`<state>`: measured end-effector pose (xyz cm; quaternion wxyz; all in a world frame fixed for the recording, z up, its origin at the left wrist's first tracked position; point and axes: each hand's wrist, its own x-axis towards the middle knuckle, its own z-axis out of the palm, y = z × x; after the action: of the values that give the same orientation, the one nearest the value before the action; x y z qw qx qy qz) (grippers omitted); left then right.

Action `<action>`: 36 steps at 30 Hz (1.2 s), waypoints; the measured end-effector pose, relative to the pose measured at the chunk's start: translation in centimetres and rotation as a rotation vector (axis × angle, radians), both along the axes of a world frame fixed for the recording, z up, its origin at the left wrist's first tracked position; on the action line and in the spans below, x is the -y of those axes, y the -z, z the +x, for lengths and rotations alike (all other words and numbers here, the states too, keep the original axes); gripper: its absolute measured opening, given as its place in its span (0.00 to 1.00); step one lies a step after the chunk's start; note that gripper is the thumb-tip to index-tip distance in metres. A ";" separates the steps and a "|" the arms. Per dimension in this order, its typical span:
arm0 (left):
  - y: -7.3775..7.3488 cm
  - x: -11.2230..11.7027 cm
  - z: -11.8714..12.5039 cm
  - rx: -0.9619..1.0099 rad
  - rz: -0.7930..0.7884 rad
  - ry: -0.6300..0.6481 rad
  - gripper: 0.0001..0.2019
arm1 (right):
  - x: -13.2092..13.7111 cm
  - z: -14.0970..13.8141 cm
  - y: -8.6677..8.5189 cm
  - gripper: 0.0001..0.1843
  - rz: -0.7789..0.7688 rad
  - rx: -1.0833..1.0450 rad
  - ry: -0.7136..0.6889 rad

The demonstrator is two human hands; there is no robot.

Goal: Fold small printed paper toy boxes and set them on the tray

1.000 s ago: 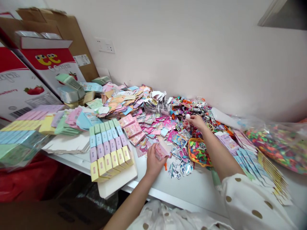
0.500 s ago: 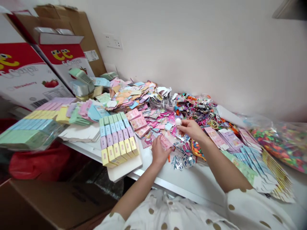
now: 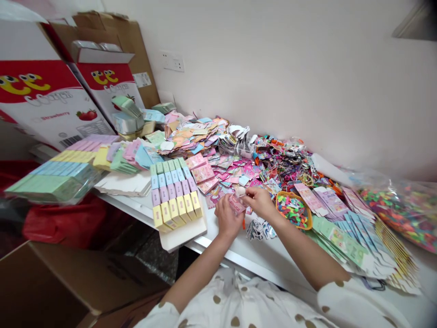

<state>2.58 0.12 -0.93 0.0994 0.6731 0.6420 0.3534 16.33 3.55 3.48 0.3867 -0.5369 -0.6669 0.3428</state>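
Fingers wrapped round a small pink box [image 3: 236,204], my left hand [image 3: 228,217] holds it above the near part of the table. Close beside it, my right hand [image 3: 261,202] pinches a small white round piece [image 3: 241,190] at the box's upper end. Whether the piece touches the box I cannot tell. Below the right hand lie blue-and-white cut-out stickers [image 3: 257,229]. To its right stands a yellow basket [image 3: 311,222] of small bright-coloured pieces. Left of my left hand, several pink boxes [image 3: 204,173] lie stacked near a block of pastel boxes [image 3: 175,193].
Behind the hands spread heaps of small paper packets [image 3: 196,134] and tangled colourful trinkets [image 3: 287,159]. Flat pastel cartons [image 3: 344,237] and a clear bag of bright pieces [image 3: 403,205] lie right. Large printed cartons [image 3: 41,100] stand left; an open cardboard box [image 3: 68,282] is below.
My right hand has moved left and down, bringing the white round piece to the pink box. My left hand keeps hold of the box. The view has shifted slightly.
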 end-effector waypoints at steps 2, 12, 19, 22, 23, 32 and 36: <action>0.3 0.1 -0.2 -0.024 0.008 -0.006 0.32 | 0.3 0.0 0.4 0.04 0.011 0.092 -0.036; 1.1 0.4 -0.3 -0.021 0.050 0.003 0.31 | 1.6 -0.6 0.2 0.09 0.092 0.300 -0.067; 1.6 0.4 -0.4 0.014 0.066 0.017 0.30 | 1.4 -0.5 -0.2 0.14 0.262 0.335 -0.070; 1.8 0.5 -0.3 0.038 0.061 0.021 0.33 | 0.5 -0.7 -0.3 0.14 0.294 0.276 -0.096; 1.8 0.5 -0.2 0.044 0.064 0.015 0.34 | 0.3 -0.8 -0.2 0.12 0.290 0.240 -0.100; 1.9 0.8 -0.6 0.235 0.017 -0.049 0.43 | 2.4 -0.7 3.7 0.19 -0.176 -0.259 -0.048; 2.7 1.9 -1.3 0.325 -0.103 0.107 0.40 | 3.1 -1.2 6.1 0.22 -0.457 -0.567 -0.041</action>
<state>1.28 -1.78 -3.59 0.2548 0.6343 0.5980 0.4184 15.12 0.45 -2.64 0.4194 -0.4797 -0.4499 0.6258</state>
